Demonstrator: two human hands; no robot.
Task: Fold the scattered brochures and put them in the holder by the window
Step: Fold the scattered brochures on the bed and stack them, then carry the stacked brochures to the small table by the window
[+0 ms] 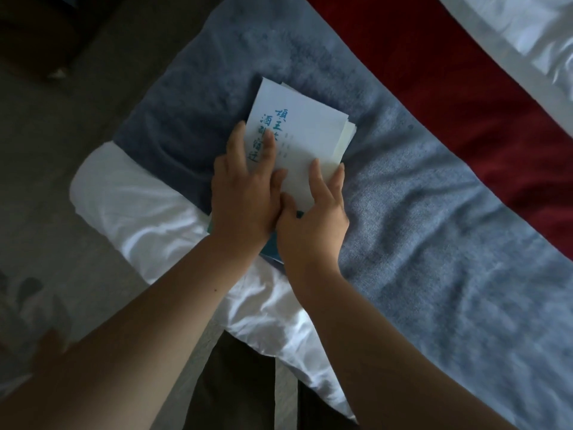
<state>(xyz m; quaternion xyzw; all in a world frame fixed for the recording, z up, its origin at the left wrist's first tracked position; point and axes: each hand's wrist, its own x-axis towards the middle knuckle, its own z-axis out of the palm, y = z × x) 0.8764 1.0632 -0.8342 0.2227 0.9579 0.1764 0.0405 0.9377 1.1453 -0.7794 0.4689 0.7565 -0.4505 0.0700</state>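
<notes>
From the head camera, your left hand (245, 193) and right hand (310, 221) lie flat, grip released, pressing the near end of the white paper brochure with blue calligraphy (300, 125) onto the grey-blue bed runner (409, 218). Its long axis runs away from you.

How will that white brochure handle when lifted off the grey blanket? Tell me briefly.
The white brochure probably flexes easily: thin folded paper, sheet edges layered at its far corner. Likely light too. Its layers may fan apart on the soft grey blanket once the left hand and right hand stop pressing.
</notes>
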